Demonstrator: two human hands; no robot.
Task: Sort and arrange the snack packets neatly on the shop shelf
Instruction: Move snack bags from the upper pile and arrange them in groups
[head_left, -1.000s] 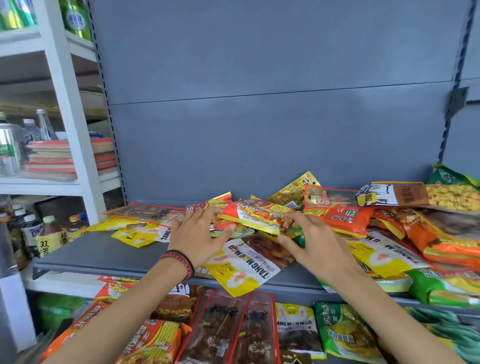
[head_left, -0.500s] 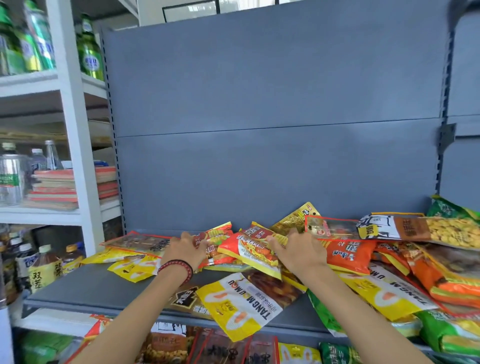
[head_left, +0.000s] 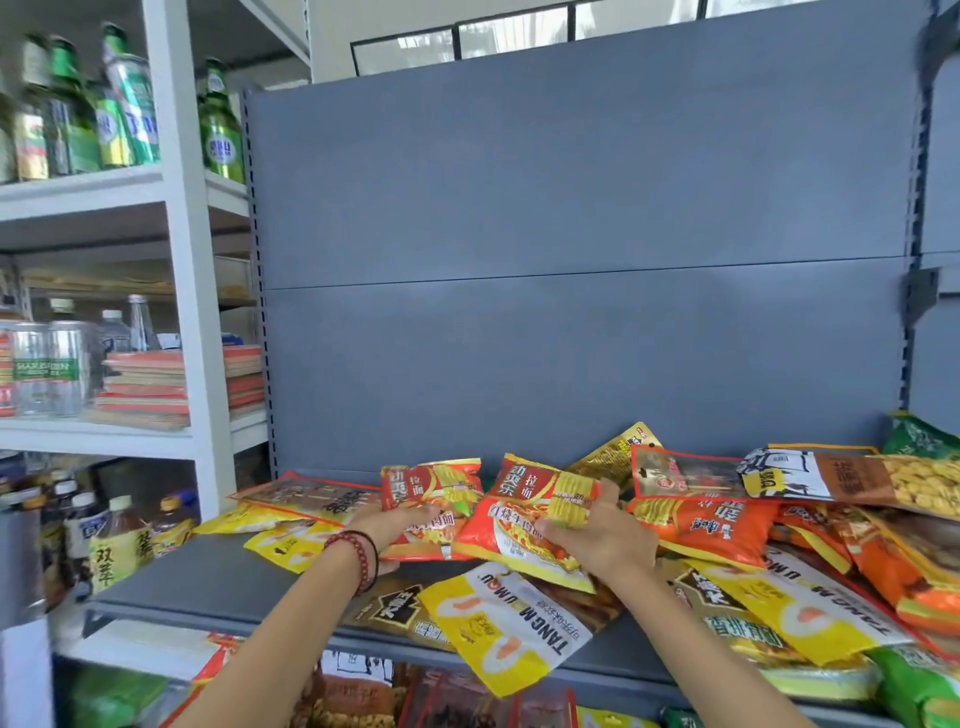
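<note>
The left hand (head_left: 408, 519) grips a red noodle packet (head_left: 431, 491). Just beside it the right hand (head_left: 602, 540) grips a second noodle packet (head_left: 519, 519), over heaped snack packets (head_left: 727, 527). The grey shelf (head_left: 197, 577) lies bare leftward.

Glossy plastic snack packets (head_left: 717, 530) on a matt grey metal shelf (head_left: 208, 577).
The red noodle packets (head_left: 514, 486) near the middle are crinkled, shiny film; the back panel (head_left: 571, 208) is smooth matt painted metal; far left, the green bottles (head_left: 221, 135) look like glossy glass; the bracelet (head_left: 358, 558) has polished red beads.
</note>
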